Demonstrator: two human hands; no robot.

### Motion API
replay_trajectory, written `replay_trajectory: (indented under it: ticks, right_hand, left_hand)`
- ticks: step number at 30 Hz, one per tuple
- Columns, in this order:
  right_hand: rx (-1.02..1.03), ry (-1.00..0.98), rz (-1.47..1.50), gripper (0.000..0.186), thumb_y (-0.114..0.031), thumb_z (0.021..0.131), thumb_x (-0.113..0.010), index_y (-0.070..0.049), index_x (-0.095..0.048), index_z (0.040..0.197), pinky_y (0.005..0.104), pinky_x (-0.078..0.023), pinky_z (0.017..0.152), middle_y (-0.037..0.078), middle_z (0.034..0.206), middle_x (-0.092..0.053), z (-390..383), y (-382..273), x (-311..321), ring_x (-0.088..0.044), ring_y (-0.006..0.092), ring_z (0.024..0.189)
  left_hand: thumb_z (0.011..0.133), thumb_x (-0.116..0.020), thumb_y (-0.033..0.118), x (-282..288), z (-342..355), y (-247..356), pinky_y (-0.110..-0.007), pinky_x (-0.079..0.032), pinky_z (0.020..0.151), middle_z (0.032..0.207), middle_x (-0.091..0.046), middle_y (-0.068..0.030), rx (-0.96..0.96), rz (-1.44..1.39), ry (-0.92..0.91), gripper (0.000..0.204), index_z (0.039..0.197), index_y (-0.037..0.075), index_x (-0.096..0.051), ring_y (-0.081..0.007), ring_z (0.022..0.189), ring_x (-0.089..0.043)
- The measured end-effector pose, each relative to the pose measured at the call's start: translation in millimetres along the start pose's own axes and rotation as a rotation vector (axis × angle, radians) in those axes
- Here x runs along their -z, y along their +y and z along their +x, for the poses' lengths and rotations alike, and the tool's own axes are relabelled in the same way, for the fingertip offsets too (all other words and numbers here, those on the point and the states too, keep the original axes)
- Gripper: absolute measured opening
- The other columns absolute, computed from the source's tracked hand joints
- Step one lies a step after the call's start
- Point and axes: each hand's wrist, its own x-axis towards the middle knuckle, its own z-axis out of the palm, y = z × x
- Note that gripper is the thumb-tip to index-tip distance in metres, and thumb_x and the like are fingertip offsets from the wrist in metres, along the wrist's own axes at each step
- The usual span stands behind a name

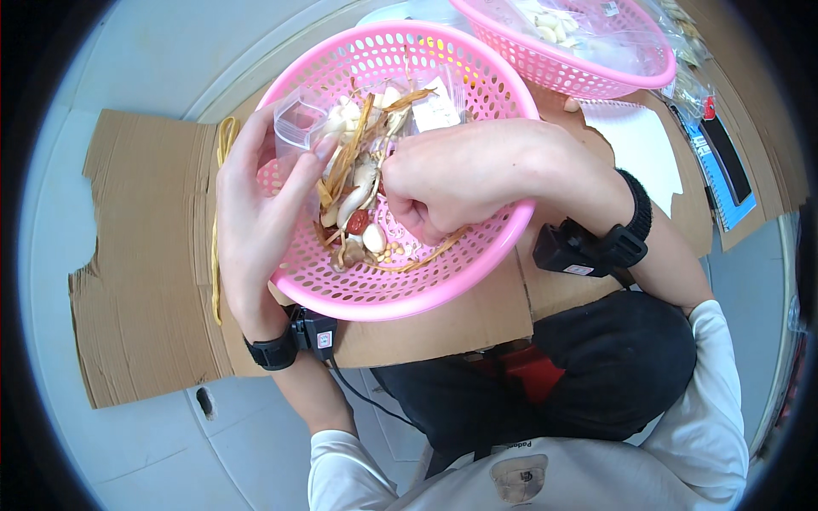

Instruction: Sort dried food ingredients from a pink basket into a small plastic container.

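Note:
My left hand [260, 209] grips a small clear plastic bag [298, 121] at the left side of a pink perforated basket [400, 302]. Inside the basket lie dried yellow strands [345, 157], pale mushrooms [358, 192], a red dried fruit [358, 221], a white oval piece [374, 238], several small yellow seeds and a packet with a white label [434, 106]. My right hand [434, 179] is down in the basket's right half, fingers curled closed beside the strands; whatever they hold is hidden.
Cardboard [145, 255] covers the work surface. A yellow strip bundle [217, 272] lies left. At back right are another pink basket [613, 77] with bagged white pieces, plastic packets [682, 89], white spiral paper [635, 153] and a blue notebook [724, 204].

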Motion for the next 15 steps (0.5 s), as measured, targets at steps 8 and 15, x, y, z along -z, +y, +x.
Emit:
replay_trajectory:
  ticks: [8, 15]
  right_hand:
    - [0.014, 0.043, -0.037, 0.020, -0.013, 0.089, -0.068, 0.004, -0.068, 0.077, 0.0466, -0.051, 0.065, 0.020, 0.070, -0.065, 0.8, 0.4, -0.6, -0.062, 0.0363, 0.064]
    - [0.036, 0.578, -0.057, 0.021, -0.016, 0.101, -0.064, 0.003, -0.065, 0.107, 0.0469, -0.055, 0.078, 0.022, 0.089, -0.070, 17.8, 16.9, -7.7, -0.071, 0.0380, 0.084]
  left_hand:
    - [0.095, -0.079, 0.016, -0.3, -1.0, -1.1, -0.034, -0.055, 0.095, 0.112, -0.077, -0.0113, -0.004, 0.012, 0.011, 0.050, 0.139, -0.004, -0.064, -0.0167, 0.103, -0.070]
    - [0.095, -0.080, 0.017, 0.6, -0.7, -4.0, -0.034, -0.055, 0.095, 0.112, -0.077, -0.0115, 0.001, 0.002, 0.007, 0.050, 0.138, -0.004, -0.064, -0.0169, 0.104, -0.071]
